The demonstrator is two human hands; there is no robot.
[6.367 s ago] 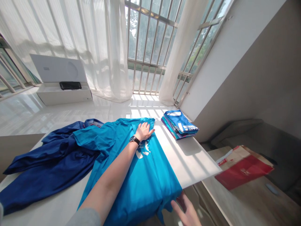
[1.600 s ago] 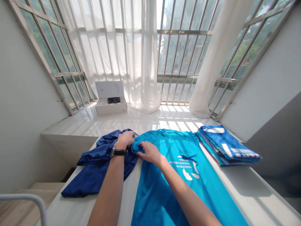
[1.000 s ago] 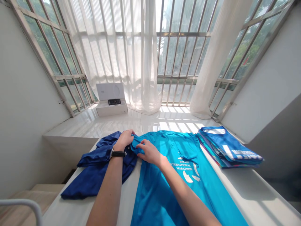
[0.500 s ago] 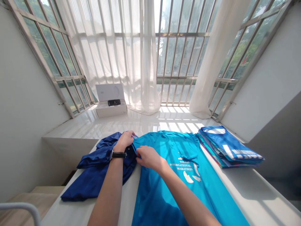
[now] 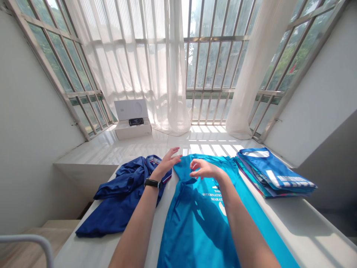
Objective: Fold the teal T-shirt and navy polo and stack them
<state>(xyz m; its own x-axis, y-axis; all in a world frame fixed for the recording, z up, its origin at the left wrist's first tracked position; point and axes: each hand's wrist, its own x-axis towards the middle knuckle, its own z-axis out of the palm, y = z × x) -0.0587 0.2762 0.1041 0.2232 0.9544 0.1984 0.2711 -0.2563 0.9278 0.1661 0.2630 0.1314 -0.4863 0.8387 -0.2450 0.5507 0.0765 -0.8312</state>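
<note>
A turquoise T-shirt (image 5: 195, 208) with white "International Marathon" lettering lies on the white surface in front of me. Its left side near the shoulder is gathered inward in wrinkles. My left hand (image 5: 168, 162), a black-strapped watch on its wrist, is by the shirt's upper left edge with fingers spread; whether the fingertips touch the cloth I cannot tell. Over the shirt's chest hovers my right hand (image 5: 205, 169), its fingers loosely curled and apart, holding nothing. A dark blue polo shirt (image 5: 122, 201) lies crumpled to the left, partly behind my left forearm.
A stack of folded shirts (image 5: 275, 173) stands at the right, a blue one on top. On the tiled window ledge sits an opened white box (image 5: 133, 131) with a black device (image 5: 136, 121) on it. White curtains (image 5: 139, 67) hang before the barred window. A grey rail (image 5: 30, 238) shows lower left.
Both hands have let go of the turquoise shirt's left sleeve and moved right and slightly up. The sleeve now lies drawn inward, and the polo shirt's striped collar is uncovered.
</note>
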